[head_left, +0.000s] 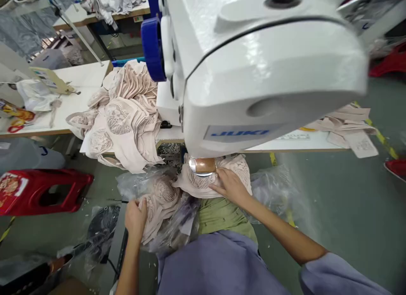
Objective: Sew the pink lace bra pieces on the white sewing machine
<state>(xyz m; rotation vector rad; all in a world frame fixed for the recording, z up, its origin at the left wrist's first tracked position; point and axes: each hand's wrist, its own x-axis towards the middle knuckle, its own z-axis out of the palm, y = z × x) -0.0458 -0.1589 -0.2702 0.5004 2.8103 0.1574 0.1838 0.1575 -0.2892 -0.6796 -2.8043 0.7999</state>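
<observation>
A beige lace bra [199,186] lies beneath the head of a white sewing machine [253,79] and drapes toward my lap. My right hand [232,187] grips its right side close to the needle area, thumb and fingers on the cloth; part of the fingers is hidden. A copper-coloured round part [204,165] covers the stitching spot. To the left, my left hand [136,217] is closed on the edge of another lace bra [161,198], which rests on clear plastic over my lap.
A large pile of beige lace bra pieces [127,117] is heaped left of the machine. Beige strips [345,124] hang over the right table edge. A red stool [47,191] stands at left. Orange-handled scissors [15,125] lie on the left table.
</observation>
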